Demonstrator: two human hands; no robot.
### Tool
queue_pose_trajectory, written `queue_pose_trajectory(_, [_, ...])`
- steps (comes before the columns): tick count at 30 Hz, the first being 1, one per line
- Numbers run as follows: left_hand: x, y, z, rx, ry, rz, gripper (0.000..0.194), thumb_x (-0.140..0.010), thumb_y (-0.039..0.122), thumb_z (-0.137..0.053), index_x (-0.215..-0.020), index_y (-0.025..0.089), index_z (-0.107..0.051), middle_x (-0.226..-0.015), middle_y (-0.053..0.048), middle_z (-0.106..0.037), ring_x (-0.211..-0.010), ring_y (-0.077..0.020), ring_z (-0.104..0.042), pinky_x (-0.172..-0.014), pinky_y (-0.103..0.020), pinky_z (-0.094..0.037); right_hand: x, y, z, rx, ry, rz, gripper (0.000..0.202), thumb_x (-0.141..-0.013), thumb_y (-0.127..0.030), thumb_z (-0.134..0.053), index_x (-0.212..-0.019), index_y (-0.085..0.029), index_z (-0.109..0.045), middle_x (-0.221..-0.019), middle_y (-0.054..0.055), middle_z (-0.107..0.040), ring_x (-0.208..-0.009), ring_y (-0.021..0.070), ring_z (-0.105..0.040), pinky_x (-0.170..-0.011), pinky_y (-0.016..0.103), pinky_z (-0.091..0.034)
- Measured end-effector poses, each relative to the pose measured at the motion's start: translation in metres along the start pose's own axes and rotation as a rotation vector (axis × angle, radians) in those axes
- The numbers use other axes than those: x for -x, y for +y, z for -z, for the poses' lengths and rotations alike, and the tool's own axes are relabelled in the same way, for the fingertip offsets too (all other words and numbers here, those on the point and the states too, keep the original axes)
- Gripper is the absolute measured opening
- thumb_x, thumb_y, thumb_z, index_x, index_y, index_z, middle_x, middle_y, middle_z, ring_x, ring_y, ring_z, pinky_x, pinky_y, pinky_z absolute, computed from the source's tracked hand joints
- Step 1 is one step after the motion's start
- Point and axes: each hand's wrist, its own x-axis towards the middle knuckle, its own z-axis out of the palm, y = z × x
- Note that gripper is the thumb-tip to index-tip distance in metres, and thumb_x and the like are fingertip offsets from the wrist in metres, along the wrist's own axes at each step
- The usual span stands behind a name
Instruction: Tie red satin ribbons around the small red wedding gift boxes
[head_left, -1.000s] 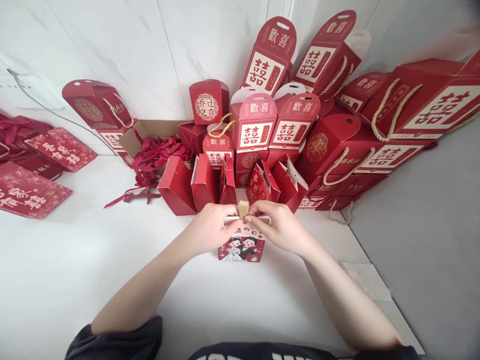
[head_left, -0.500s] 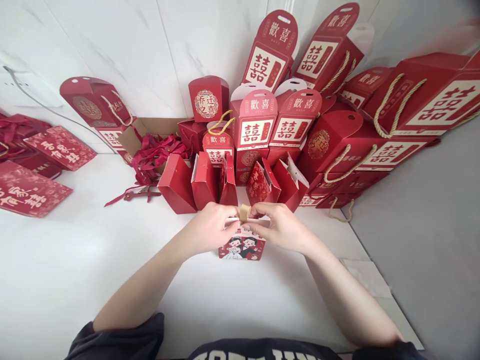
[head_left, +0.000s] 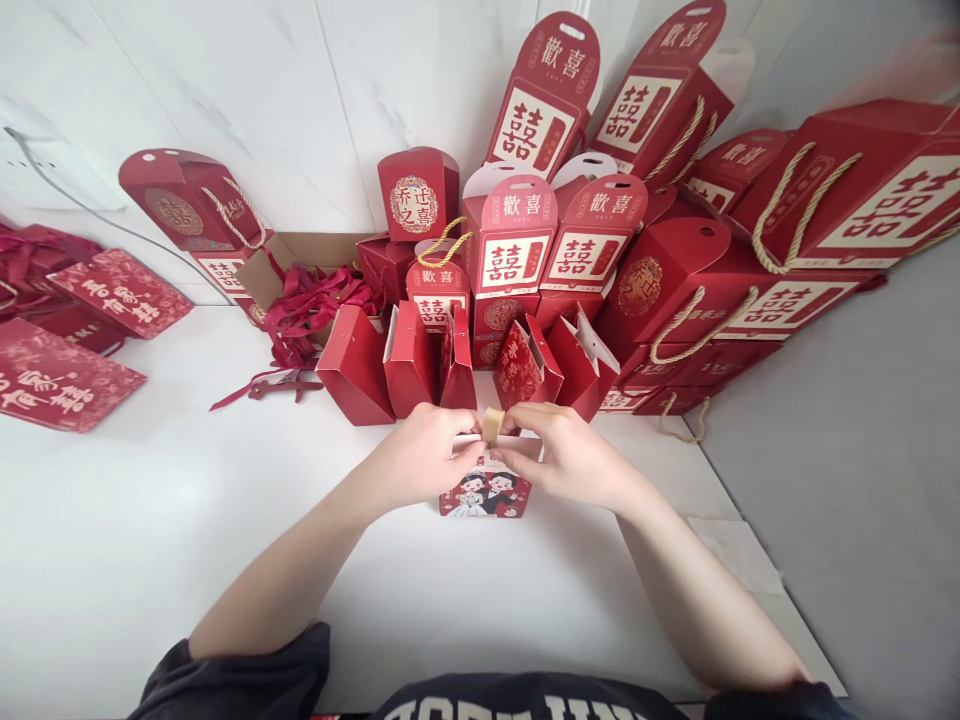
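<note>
1 box (head_left: 486, 494) just under L hand (head_left: 424, 455) & R hand (head_left: 566, 455), grip pinching its top at tan ribbon (head_left: 493, 426)

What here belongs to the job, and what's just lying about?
In hand:
- small red cardboard box with cartoon couple
- flat tan ribbon-like loop at its top, between left hand and right hand

Likely lying about:
- crimson ribbons in brown cardboard box
- red cardboard boxes with rope handles

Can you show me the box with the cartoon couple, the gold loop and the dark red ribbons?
Cartoon couple box (head_left: 486, 496): head view, on its printed front.
Gold loop (head_left: 492, 425): head view, on its band.
Dark red ribbons (head_left: 324, 300): head view, middle of the heap.
</note>
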Motion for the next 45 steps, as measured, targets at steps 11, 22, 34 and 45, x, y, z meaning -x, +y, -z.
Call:
queue_pose_trajectory(11, [0.0,0.0,-0.001,0.015,-0.01,-0.007,0.021,-0.083,0.024,-0.053,-0.089,0.019,-0.072,-0.075,-0.002,-0.073,-0.073,-0.0204,-0.07,-0.07,-0.026,-0.053,-0.001,-0.001,0.0,0.007,-0.017,0.004,0.009,-0.089,-0.023,-0.056,-0.081,-0.019,-0.055,-0.075,0.001,-0.06,-0.068,0.0151,-0.053,-0.063,0.027,-0.04])
queue_pose_trajectory(22, [-0.001,0.001,0.001,-0.008,-0.011,-0.008,0.021,-0.084,0.023,-0.052,-0.087,0.018,-0.072,-0.073,-0.002,-0.072,-0.069,-0.0183,-0.068,-0.068,-0.025,-0.052,0.0,0.001,0.002,-0.061,-0.024,-0.011,0.006,-0.09,-0.019,-0.053,-0.087,-0.019,-0.058,-0.081,0.002,-0.064,-0.07,0.0146,-0.057,-0.066,0.026,-0.042])
queue_pose_trajectory(34, [-0.006,-0.006,0.005,-0.118,-0.047,-0.113,0.02,-0.086,0.021,-0.051,-0.084,0.016,-0.07,-0.071,-0.003,-0.069,-0.066,-0.0162,-0.065,-0.066,-0.023,-0.049,-0.005,0.01,-0.003,-0.099,-0.008,0.054,0.013,-0.092,-0.025,-0.055,-0.08,-0.019,-0.054,-0.076,0.0,-0.061,-0.068,0.0128,-0.052,-0.063,0.024,-0.038])
queue_pose_trajectory(45, [-0.006,-0.005,0.001,-0.097,-0.009,-0.159,0.02,-0.082,0.038,-0.064,-0.092,0.021,-0.068,-0.088,-0.001,-0.072,-0.082,-0.0194,-0.068,-0.073,-0.024,-0.051,-0.003,0.006,-0.002,0.108,0.034,0.126,0.011,-0.092,-0.02,-0.052,-0.081,-0.019,-0.05,-0.072,-0.001,-0.054,-0.065,0.014,-0.045,-0.07,0.028,-0.036])
